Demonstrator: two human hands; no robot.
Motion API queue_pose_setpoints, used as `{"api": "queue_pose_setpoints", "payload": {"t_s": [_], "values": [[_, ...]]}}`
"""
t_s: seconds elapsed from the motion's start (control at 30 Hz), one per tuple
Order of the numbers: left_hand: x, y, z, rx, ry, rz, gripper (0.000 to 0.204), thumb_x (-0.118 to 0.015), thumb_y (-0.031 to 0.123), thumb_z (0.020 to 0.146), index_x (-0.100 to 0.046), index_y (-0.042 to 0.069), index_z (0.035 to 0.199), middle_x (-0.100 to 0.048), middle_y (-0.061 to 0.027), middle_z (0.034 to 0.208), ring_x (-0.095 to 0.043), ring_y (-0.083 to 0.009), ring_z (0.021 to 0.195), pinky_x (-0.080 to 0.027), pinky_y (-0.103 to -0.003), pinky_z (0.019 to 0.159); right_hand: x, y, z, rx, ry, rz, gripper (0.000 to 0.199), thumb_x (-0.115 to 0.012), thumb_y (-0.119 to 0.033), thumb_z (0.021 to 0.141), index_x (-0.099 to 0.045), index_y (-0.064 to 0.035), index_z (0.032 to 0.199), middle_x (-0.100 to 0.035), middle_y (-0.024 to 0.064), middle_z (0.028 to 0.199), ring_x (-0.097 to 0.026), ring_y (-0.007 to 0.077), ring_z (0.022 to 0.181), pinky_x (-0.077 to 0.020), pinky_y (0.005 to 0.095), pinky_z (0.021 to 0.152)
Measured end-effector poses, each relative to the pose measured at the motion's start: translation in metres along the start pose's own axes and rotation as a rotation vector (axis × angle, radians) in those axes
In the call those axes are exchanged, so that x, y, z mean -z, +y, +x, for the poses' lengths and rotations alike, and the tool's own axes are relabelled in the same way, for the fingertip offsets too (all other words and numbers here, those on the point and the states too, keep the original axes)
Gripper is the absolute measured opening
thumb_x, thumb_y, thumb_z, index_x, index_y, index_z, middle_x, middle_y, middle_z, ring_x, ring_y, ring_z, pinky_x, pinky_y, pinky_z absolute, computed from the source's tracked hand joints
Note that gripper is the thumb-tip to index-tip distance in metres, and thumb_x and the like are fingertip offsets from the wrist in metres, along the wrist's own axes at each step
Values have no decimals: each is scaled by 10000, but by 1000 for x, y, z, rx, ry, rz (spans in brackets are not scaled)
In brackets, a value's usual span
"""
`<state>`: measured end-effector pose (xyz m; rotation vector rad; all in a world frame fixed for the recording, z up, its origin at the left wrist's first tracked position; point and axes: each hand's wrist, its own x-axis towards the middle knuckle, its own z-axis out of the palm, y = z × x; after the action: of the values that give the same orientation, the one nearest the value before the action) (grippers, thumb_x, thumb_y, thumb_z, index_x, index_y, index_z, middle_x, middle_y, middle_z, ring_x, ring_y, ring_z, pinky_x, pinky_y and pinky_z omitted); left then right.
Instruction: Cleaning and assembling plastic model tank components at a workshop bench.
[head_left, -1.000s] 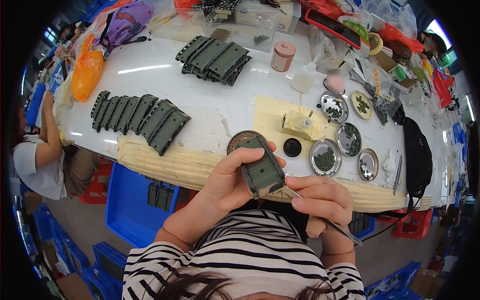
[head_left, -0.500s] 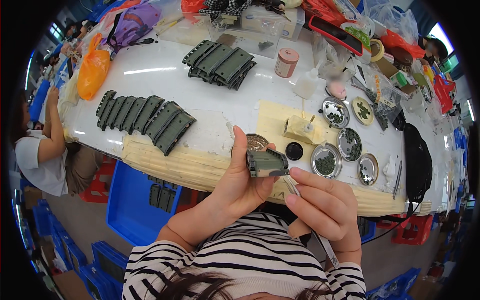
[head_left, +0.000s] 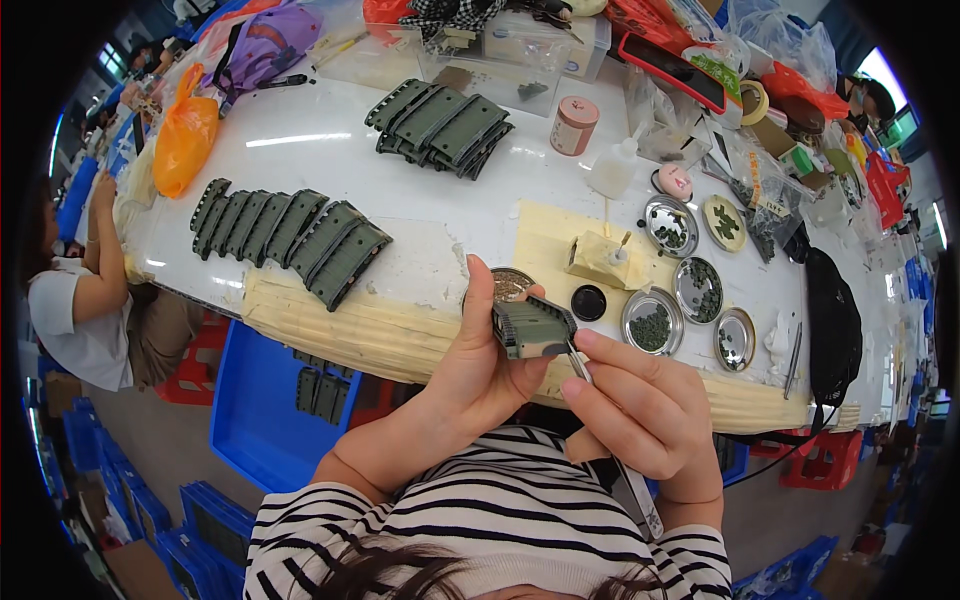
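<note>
Panel point(head_left: 525, 330), dark green w/ camo patches, is held up mid-pic at the worktop's point(head_left: 320, 165) near edge, btwn a worker's two hands. From L: a co-worker point(head_left: 80, 320) in a white top sits at the far-L side, arms raised. Next, an orange bag point(head_left: 186, 140) rests on the worktop; lower, a blue tray point(head_left: 245, 420) holds dark green parts point(head_left: 320, 392). Above the tray, a row point(head_left: 285, 238) of similar green pcs. lies overlapped; a stack point(head_left: 437, 128) of more sits farther back.

Center, L hand point(head_left: 468, 355) has its fingers wrapped round the panel's L side, thumb pointing up. Just behind the panel, partly hidden, is a dish point(head_left: 513, 269) of brown bits. Beyond: a pink jar point(head_left: 574, 127), a black cap point(head_left: 588, 302), a yellow block point(head_left: 600, 262) and a clear bottle point(head_left: 613, 172).

R hand point(head_left: 645, 405) has fingers pinched tight on metal tweezers point(head_left: 638, 500), tips at the panel's R edge; contact too small to tell. Farther R, round metal trays point(head_left: 677, 325) hold green bits, w/ a red-cased phone point(head_left: 672, 72) at back. Far R, a slim tool point(head_left: 794, 360) lies nr. a black bag point(head_left: 835, 330).
</note>
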<state>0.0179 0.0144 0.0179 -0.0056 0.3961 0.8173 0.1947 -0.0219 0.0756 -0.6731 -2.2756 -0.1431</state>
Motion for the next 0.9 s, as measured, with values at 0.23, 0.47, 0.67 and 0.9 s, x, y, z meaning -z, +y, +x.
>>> {"api": "queue_pose_setpoints", "payload": {"t_s": [0.23, 0.47, 0.67, 0.9], "values": [[1, 1, 0, -19, 13, 4, 539, -496, 635, 859, -619, 119, 958, -666, -17, 889, -688, -126, 781, -609, -228, 655, -3, 0, 0, 5, -6, -13, 341, -718, -264, 800, -657, 32, 959, -602, 80, 878, -673, 286, 961, -572, 274, 646], [1, -2, -1, -37, 52, 9, 524, -514, 619, 861, -622, 117, 969, -669, -5, 894, -678, -110, 790, -594, -212, 647, -4, -4, 1, -64, 10, -14, 351, -683, -340, 809, -663, -21, 955, -617, 64, 861, -695, 305, 883, -583, 317, 587], [3, -3, 0, -28, 47, -15, 524, -525, 612, 859, -627, 111, 974, -671, -1, 894, -676, -106, 802, -590, -213, 678, -5, 0, -4, 11, -2, -62, 342, -664, -343, 835, -665, -23, 954, -621, 63, 859, -697, 300, 874, -566, 310, 569], [5, 4, 2, 97, -36, -155, 611, -551, 667, 803, -625, 83, 969, -671, -32, 880, -677, -145, 771, -590, -213, 638, -4, -3, -1, -80, 152, 86, 380, -644, -372, 842, -658, -16, 975, -625, 80, 874, -694, 317, 875, -579, 315, 618]]}}
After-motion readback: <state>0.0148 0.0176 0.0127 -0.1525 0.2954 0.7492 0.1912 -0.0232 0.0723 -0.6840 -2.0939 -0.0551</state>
